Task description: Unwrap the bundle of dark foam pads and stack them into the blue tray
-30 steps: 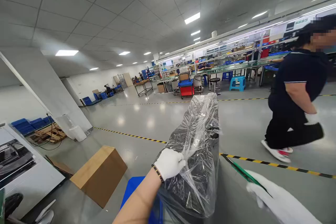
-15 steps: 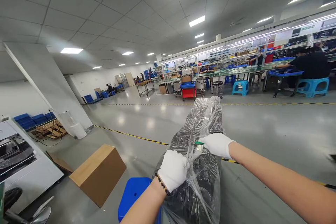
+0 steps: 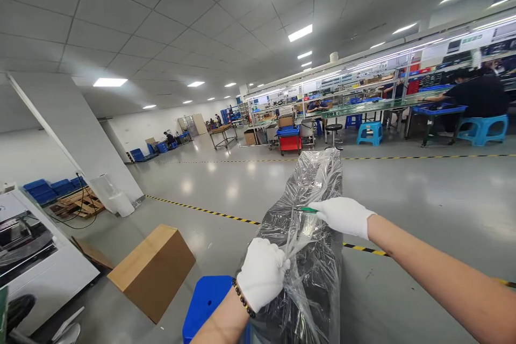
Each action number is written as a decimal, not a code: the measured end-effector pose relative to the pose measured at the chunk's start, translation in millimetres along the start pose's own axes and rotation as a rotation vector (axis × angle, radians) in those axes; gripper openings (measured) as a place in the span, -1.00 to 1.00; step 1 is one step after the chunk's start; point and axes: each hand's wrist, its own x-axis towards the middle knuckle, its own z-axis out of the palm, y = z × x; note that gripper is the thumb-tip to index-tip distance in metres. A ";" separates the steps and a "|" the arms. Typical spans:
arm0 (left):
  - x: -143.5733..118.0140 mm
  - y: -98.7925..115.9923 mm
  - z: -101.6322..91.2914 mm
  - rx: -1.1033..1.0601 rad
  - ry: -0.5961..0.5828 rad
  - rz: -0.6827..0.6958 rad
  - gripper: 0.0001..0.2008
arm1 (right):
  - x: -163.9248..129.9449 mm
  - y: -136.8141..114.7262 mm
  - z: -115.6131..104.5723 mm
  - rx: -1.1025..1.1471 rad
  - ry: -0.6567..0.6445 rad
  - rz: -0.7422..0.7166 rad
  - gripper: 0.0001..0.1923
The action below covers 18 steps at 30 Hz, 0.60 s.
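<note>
**Q:** Clear plastic — is that what both hands are on?

**A:** Yes. A tall clear plastic bag stands in the lower middle of the view, wrapped loosely over a dark object I cannot identify. Its long axis runs upright, tilted slightly away from the person, and its crumpled top rises above both hands.

**Q:** How are the hands placed?

**A:** Both wear white gloves. The left hand is clenched around a gathered twist of the plastic at the bag's near left side. The right hand sits higher and farther out, closed on a thin green tool whose tip points left and touches the plastic. The gathered twist runs up from the left fist towards that tip, so the left hand is the nearer and lower of the two.

**Q:** How does the bag look?

**A:** Shiny, wrinkled, see-through, with glare along its folds.

**Q:** What surrounds it?

**A:** A blue stool just left of the bag's base, a cardboard box on the grey floor farther left, and yellow-black floor tape behind. Far back, a person sits at a long work surface.
</note>
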 end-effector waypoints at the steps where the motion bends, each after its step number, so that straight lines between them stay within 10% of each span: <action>1: 0.3 0.2 1.4 0.000 0.023 0.004 -0.80 | 0.7 -3.6 0.1 -0.007 -0.009 -0.033 -0.53; 11: -11.3 -0.4 3.1 -0.041 0.134 -0.015 -0.77 | 3.0 -13.5 12.1 -0.050 -0.106 -0.099 -0.56; 18: -36.2 6.5 -15.4 -0.198 0.091 0.035 -0.56 | -18.8 11.8 4.4 0.189 0.198 -0.063 -0.63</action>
